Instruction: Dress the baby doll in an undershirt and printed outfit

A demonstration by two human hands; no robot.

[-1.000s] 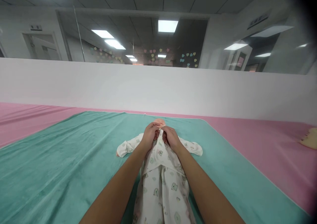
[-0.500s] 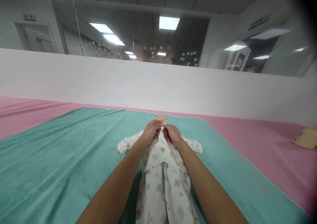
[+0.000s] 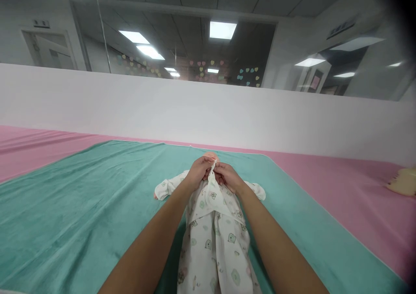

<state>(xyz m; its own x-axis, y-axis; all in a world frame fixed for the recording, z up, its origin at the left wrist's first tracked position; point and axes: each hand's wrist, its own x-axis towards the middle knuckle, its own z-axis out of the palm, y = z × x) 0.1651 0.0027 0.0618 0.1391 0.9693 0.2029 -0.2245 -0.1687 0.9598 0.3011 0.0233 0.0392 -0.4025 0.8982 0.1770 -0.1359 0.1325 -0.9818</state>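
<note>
Your L hand [image 3: 199, 171], abt 7 o'clock from mid-view, pinches gathered cloth nr the neck of the white print outfit [image 3: 212, 237], much as in the prev frame. Your R hand [image 3: 230, 177], abt 5 o'clock, has eased outward toward 4 since then, fingers bent nr the cloth; can't tell if they're gripping. Its wrist now hides more of the sleeve [image 3: 258, 191]. Outfit's on the doll [image 3: 212, 155], at 6 o'clock, atop the teal sheet [image 3: 97, 216].
</note>
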